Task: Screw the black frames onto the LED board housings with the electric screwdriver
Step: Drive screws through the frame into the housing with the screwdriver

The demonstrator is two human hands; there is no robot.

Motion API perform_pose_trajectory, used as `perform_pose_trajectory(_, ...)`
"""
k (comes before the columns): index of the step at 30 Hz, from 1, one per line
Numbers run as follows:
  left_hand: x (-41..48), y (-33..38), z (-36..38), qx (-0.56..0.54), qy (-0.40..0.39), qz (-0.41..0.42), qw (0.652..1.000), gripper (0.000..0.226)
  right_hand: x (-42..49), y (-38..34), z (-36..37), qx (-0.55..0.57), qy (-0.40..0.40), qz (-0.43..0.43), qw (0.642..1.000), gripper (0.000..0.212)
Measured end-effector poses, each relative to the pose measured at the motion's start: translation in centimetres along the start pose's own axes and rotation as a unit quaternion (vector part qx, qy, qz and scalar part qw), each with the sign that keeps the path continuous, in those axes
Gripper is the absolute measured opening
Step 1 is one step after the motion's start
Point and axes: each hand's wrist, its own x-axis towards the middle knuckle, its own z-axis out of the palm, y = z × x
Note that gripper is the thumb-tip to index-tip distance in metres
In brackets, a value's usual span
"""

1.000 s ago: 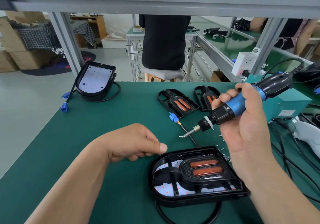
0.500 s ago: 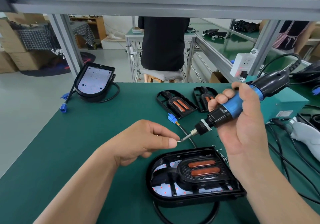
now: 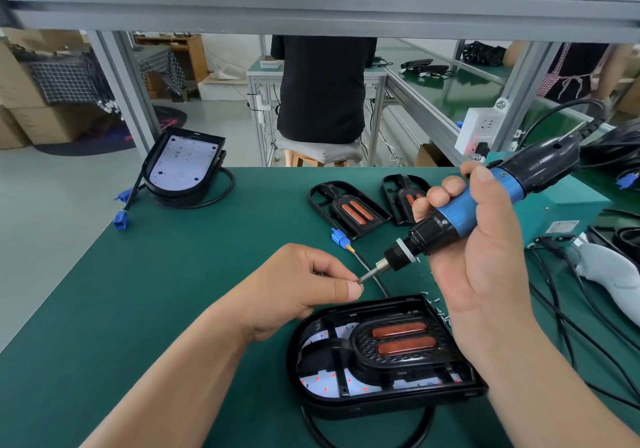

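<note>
– At six o'clock on the green mat (image 3: pixel 173 274), which parts are shown?
– One LED board housing (image 3: pixel 346 401) with a black frame (image 3: pixel 398 342) seated in it. It lies nearest the body, presumably so the tool can come down on it squarely.

– And above it?
– Right hand (image 3: pixel 485 257), fingers wrapped round the blue barrel of the electric screwdriver (image 3: pixel 460 212). The tool is held tilted, clear of the housing, with its bit (image 3: pixel 367 276) aimed toward eight o'clock. There it meets the left hand (image 3: pixel 298 295), whose thumb and forefinger are closed in a pinch at the bit's end.

– What do they pinch?
– Too small to tell; a screw being set on the tip is the likely reading. The tilt brings the tip to the fingers rather than the fingers to the tool.

– Where is the stock?
– Loose screws (image 3: pixel 437 304) lie just beside the housing's corner at two o'clock, close to both hands. Spare frames (image 3: pixel 346 208) wait at twelve to one o'clock. A second housing (image 3: pixel 183 165), its board bare, stands well apart at ten o'clock, judged next in line
</note>
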Motion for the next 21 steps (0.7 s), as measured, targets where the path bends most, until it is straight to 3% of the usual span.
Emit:
perform_pose_trajectory(8, 0.5, -0.7, -0.2, -0.007, 0.044, 0.011, 0.999, 0.038, -0.3, 0.0, 0.4, -0.018, -0.005, -0.012, 1.0, 0.014)
perform_pose_trajectory(12, 0.5, -0.8, -0.1, 0.009, 0.066, 0.051, 0.996, 0.023, -0.1, 0.1, 0.1, -0.012, 0.01, -0.007, 1.0, 0.016)
perform_pose_trajectory(18, 0.3, -0.2, -0.3, -0.018, 0.037, 0.023, 0.999, 0.041, 0.1, 0.1, -0.1, 0.004, 0.024, -0.005, 1.0, 0.022)
perform_pose_trajectory(21, -0.2, 0.1, -1.5, -0.023, 0.003, 0.008, 1.0, 0.039, 0.0, 0.1, -0.4, 0.014, 0.026, 0.0, 1.0, 0.021)
